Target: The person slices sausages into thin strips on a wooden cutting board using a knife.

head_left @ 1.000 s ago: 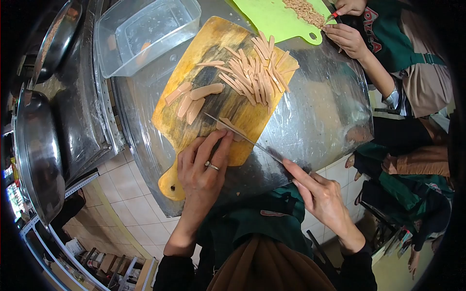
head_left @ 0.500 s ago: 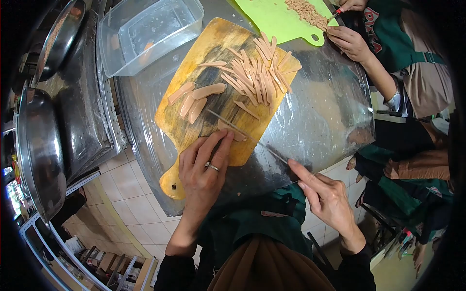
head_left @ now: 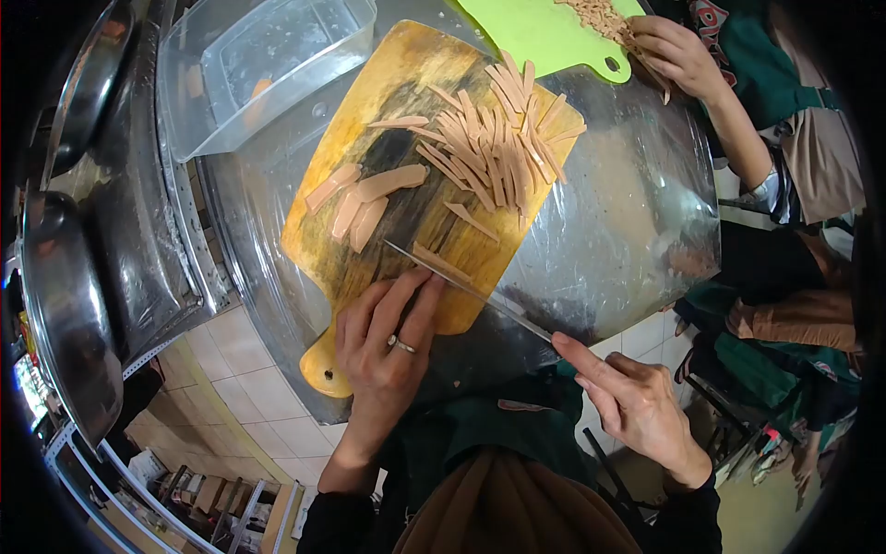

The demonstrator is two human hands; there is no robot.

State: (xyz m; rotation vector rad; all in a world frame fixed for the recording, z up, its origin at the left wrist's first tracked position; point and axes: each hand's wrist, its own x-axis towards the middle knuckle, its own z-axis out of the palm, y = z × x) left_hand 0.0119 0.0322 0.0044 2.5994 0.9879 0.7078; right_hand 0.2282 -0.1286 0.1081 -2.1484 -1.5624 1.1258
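While the right hand (head_left: 637,402) is wrapped around the handle of a knife (head_left: 498,309), index finger stretched out along the top, the left hand (head_left: 388,323) sits half-curled just left of center, fingertips bunched right up by the blade. Can't really tell if those fingers are pinching anything or just pressing down, since the blade and knuckles cover that bit. A pinkish-tan piece (head_left: 443,262) lies along the far side of the blade, around the middle of the frame, on a wooden board (head_left: 401,51) that tilts up toward the top. One loose strip (head_left: 471,222) lies just above it, a few thick chunks (head_left: 369,217) sit left of center, and a messy heap of strips (head_left: 503,138) covers the board's upper right. Clear plastic tub (head_left: 226,129) is upper left, and at upper right a co-worker's hand (head_left: 683,60) is by a green board (head_left: 517,37).
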